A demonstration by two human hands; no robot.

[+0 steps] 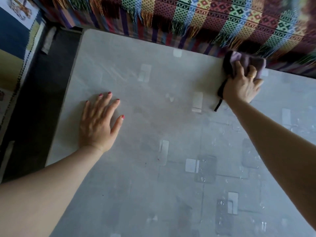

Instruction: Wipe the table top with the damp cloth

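Two bare forearms nearest the lens, reaching out over a pale grey bench (153, 194) with a pattern of lighter and darker rectangles. Water droplets and wet streaks on the near right part of the surface. Left hand (100, 123) laid flat, palm down, fingers straight and spread, red-painted nails showing; nothing in its grip. Right hand (242, 84) further out, at the far edge of the bench, fingers curled over a dark damp cloth (246, 61), grip closed on it, a gold ring on one finger. Cloth bunched, purplish-black, pressed against the bench top right at the far rim; a thin dark strip trailing from it below the wrist. Beyond the far edge, a bright woven throw (205, 19) with diamond motifs and fringe. Dark floor (34, 100) along the left side of the bench.
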